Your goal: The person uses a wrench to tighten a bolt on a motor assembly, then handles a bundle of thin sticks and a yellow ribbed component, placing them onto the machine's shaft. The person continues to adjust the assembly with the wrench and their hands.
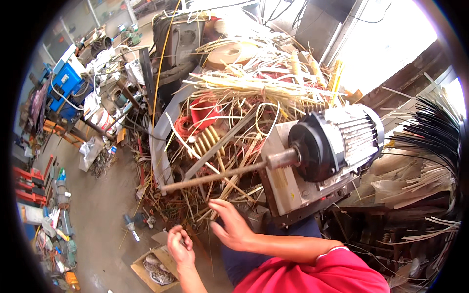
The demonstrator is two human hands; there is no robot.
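Note:
My right hand [232, 227] is just below a long thin rod [215, 178]. Its thumb and fingers are apart, and I see nothing in them. To its lower left, my left hand [180, 245] has its fingers curled in. Whether something small is inside them, I cannot make out. The rod sticks out leftward from the shaft of an electric motor [339, 141] with a black end cover and a finned silver body. Its free end hangs above and left of my hands. The motor sits on a metal base [281, 188]. Neither hand touches the rod.
Behind the rod lies a heap of pale cane-like strips [264, 93] with a coil spring [207, 140] and a red container [204, 111]. A cardboard box [141, 266] of small pieces stands on the floor, lower left. Black strands [430, 132] jut in from the right. Blue equipment [68, 85] stands far left.

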